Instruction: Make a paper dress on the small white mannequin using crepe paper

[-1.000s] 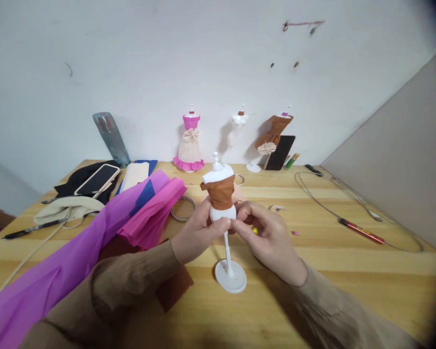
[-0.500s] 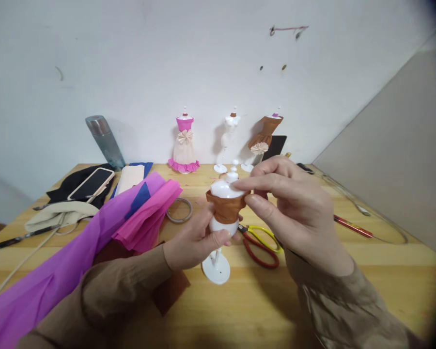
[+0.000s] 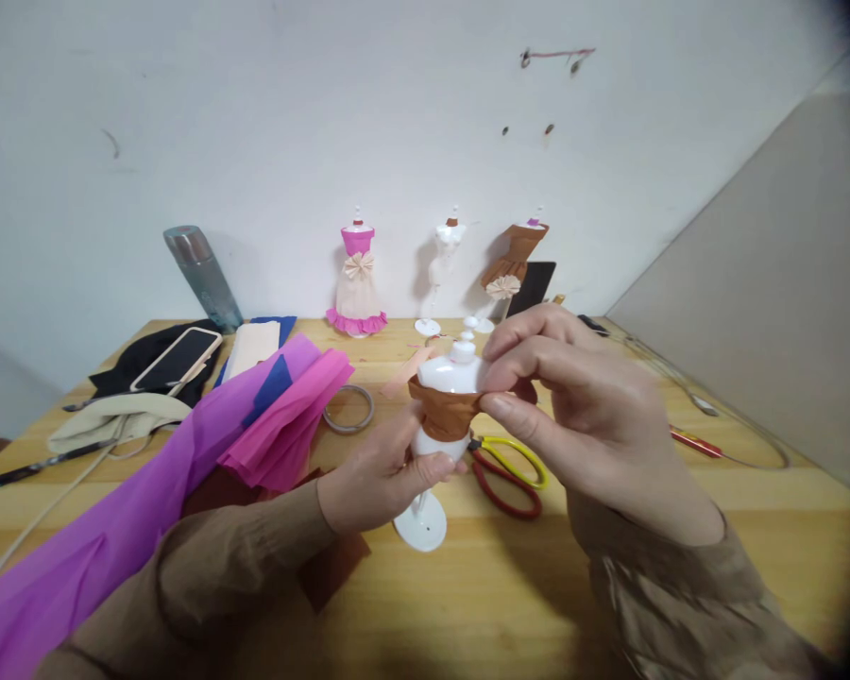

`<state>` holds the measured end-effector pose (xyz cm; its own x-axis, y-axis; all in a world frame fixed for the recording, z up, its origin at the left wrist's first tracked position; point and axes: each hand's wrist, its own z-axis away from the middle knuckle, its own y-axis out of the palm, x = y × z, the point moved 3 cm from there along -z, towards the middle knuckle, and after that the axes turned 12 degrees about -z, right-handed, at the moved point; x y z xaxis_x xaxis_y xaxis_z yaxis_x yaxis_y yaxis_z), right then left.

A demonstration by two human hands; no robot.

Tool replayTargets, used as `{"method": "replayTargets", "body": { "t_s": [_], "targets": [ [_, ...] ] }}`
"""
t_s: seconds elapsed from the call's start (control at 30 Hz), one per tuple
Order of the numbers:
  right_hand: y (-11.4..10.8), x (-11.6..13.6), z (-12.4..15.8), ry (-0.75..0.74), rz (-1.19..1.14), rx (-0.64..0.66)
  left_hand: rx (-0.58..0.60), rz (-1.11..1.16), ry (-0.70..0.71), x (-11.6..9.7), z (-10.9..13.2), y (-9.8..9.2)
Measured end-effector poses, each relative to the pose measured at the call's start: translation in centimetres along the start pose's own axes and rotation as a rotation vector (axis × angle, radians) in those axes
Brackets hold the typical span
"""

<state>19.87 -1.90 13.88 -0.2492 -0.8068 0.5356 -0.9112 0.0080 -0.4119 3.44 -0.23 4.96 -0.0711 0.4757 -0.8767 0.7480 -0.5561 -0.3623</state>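
Observation:
A small white dress-form mannequin (image 3: 448, 375) stands tilted over the table, its round base (image 3: 420, 522) below. Brown crepe paper (image 3: 442, 414) is wrapped around its chest, with the top edge folded out. My left hand (image 3: 372, 472) is closed around the mannequin's lower body, thumb in front. At the wrap's upper right edge, my right hand (image 3: 587, 406) pinches the brown paper between thumb and fingers. Those fingers hide part of the mannequin's shoulder.
Scissors (image 3: 506, 477) with red and yellow handles lie behind the mannequin. Purple paper (image 3: 148, 491) and pink paper (image 3: 290, 420) stretch across the left. Tape ring (image 3: 349, 410), phone (image 3: 177, 359) and bottle (image 3: 205, 279) sit left. Dressed mannequins (image 3: 358, 269) line the wall.
The mannequin's top has leaned slightly to the right. My right fingers have come down from its shoulder and closed on the paper's edge. My left hand keeps its hold.

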Motion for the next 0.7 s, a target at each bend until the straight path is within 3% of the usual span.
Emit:
{"method": "replayTargets", "body": {
  "t_s": [0.13, 0.33, 0.7],
  "targets": [
    [-0.3, -0.1, 0.1, -0.002, 0.007, 0.021, -0.041, -0.046, 0.004, 0.0, 0.1, 0.0],
    [0.0, 0.7, 0.7, -0.052, 0.057, -0.045, -0.171, -0.379, 0.098, -1.2, 0.2, -0.2],
    [0.2, 1.2, 0.9, -0.049, 0.085, -0.013, -0.215, -0.301, -0.125, -0.4, 0.2, -0.2]
  ]
}}
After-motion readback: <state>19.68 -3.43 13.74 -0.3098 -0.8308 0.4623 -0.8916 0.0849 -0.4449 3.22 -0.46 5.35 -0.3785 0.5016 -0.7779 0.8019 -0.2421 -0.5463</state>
